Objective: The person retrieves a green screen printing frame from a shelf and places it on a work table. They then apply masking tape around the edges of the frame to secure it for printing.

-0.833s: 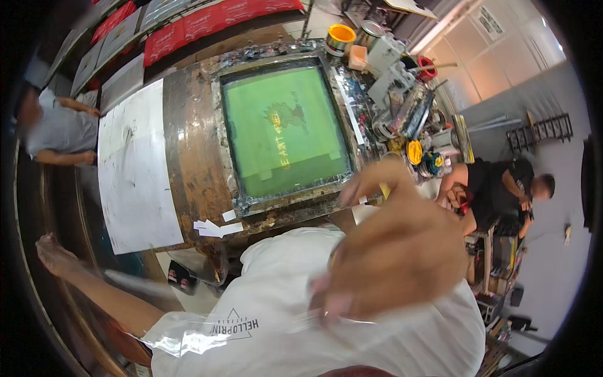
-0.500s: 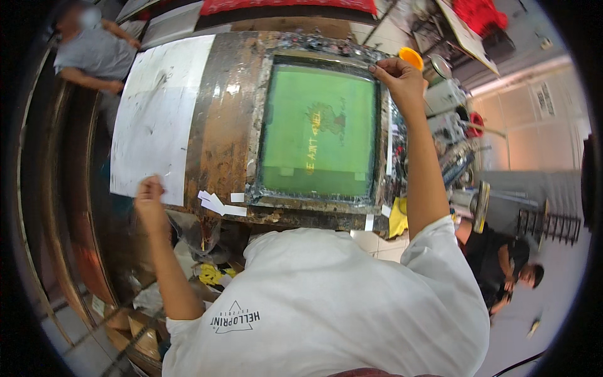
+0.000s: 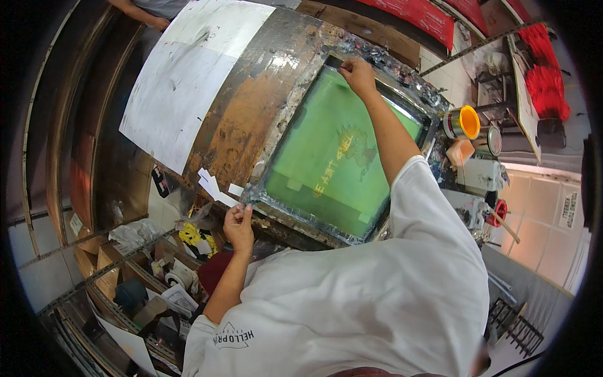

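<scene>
A screen-printing screen [image 3: 301,160] with green mesh in a dark, ink-stained frame lies on the worktable [image 3: 242,119]. Yellowish lettering and a spiky-haired figure show on its mesh. At the far left corner of the frame is my right hand [image 3: 359,76], fingers closed in a pinch; whatever lies between the fingertips is too small to make out. My left hand [image 3: 239,227] is at the near left corner with its fingers curled together, and I cannot make out what they hold. Beside it lie several white paper strips [image 3: 210,183] on the table edge.
Large white sheets [image 3: 182,94] cover the table's left part. Along the right stand an open can of yellow ink [image 3: 465,122], an orange tub [image 3: 460,152] and other containers. Crowded shelf boxes [image 3: 144,276] are below left. Another person's hand [image 3: 161,24] is at the far left.
My right hand has moved from the frame's far right corner to its far left corner. My left hand has come from beside the white sheet to the near left corner. The view has turned.
</scene>
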A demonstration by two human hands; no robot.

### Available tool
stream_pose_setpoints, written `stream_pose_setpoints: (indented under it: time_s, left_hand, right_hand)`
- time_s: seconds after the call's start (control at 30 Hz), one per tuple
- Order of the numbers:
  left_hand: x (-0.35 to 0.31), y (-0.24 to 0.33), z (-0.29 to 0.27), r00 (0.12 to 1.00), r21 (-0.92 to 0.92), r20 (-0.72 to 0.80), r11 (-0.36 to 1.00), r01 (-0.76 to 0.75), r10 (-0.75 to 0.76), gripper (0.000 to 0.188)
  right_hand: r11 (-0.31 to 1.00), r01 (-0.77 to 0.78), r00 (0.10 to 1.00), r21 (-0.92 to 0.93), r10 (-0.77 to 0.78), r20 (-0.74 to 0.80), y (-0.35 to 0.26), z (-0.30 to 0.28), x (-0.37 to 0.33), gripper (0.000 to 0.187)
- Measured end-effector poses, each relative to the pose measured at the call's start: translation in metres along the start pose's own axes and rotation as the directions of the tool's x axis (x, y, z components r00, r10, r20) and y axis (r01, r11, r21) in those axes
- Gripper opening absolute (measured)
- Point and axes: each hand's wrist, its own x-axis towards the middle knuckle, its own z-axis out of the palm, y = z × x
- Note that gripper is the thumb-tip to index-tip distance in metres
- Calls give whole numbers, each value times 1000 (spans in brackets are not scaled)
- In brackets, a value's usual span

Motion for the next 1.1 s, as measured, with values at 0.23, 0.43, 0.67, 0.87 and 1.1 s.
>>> stream_pose_setpoints:
  time_s: [0.23,0.43,0.67,0.87,1.1]
  left_hand:
    - [5,2,35,998,1,-53,1000,-30,30,28]
    - [9,11,46,989,208,-80,972,-107,126,31]
    - [13,16,47,958,325,3,906,-271,286,26]
    - [18,23,51,899,478,103,771,-421,427,22]
    - [29,14,52,802,564,241,594,-574,546,21]
  right_hand:
    - [997,80,997,6,-80,24,9,22,20,29]
    - [983,117,993,-144,-121,-19,19,33,24,36]
    - [969,176,979,-173,-191,-72,32,40,22,34]
    - [964,153,984,-217,-169,-60,28,43,22,33]
    - [971,120,989,-206,-135,-62,21,48,15,28]
